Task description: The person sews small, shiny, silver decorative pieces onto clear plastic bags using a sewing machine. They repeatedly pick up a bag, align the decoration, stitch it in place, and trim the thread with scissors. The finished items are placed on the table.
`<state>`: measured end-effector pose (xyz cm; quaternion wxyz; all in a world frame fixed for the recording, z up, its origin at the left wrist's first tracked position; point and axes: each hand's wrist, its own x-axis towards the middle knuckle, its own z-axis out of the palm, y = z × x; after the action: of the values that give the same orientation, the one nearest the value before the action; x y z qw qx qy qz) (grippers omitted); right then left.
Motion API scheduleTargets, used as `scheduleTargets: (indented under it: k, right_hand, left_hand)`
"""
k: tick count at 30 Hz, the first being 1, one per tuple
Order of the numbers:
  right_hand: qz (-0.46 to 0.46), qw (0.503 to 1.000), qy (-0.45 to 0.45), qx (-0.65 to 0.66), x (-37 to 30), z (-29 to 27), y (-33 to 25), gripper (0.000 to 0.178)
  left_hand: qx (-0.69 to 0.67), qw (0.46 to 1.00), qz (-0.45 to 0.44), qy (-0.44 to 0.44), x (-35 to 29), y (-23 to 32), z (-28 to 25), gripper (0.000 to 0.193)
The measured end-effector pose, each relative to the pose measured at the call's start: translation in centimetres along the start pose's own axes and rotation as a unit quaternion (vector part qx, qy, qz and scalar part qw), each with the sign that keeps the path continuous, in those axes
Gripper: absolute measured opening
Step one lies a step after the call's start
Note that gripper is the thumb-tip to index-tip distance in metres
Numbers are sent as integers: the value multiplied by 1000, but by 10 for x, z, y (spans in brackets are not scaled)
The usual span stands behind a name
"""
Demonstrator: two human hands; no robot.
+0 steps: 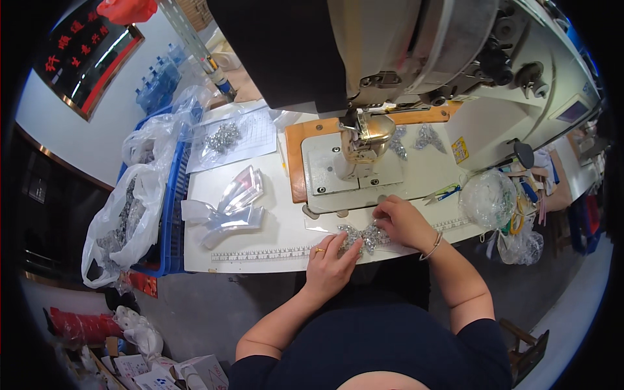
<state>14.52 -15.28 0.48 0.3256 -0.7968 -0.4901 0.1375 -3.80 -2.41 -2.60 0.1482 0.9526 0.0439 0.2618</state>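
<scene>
At the front edge of the white table, both hands meet at a silvery, sparkling bow-shaped piece (pixel 353 231). My left hand (pixel 329 265), with a ring on one finger, closes its fingers on the piece's left and near side. My right hand (pixel 404 224) has its fingertips bent in a pinch at the right side of the piece; a bracelet circles that wrist. Fingers cover parts of the piece. Just beyond stands the sewing machine's metal plate (pixel 322 170), under its presser foot area (pixel 369 140). A printed ruler strip (pixel 260 254) runs along the table edge beneath the hands.
Clear plastic pieces (pixel 237 205) and a paper sheet (pixel 260 135) with a heap of silvery beads (pixel 223 138) are at left. Beyond them, a blue crate (pixel 170 224) holds plastic bags (pixel 140 188). Two sparkling pieces (pixel 429 138) and small snips (pixel 446 193) lie right of the machine.
</scene>
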Motion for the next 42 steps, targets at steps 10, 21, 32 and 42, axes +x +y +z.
scheduleTargets:
  k: [10,21,32,42]
  right_hand:
    - [48,982,-180,24,25,-22,-1,27]
    - [21,987,-161,14,23,-22,-1,23]
    - [32,968,-169,183,13,-29,2,13]
    - [-86,941,-128,302,-25,-40,-19,8]
  left_hand:
    - [12,1000,9,13,-1,-2,1,39]
    - [-1,999,25,36,-2,-4,4,35]
    - [-165,980,-104,46,3,1,-8,62]
    - [-530,822,-191,-81,2,-2,-26,62]
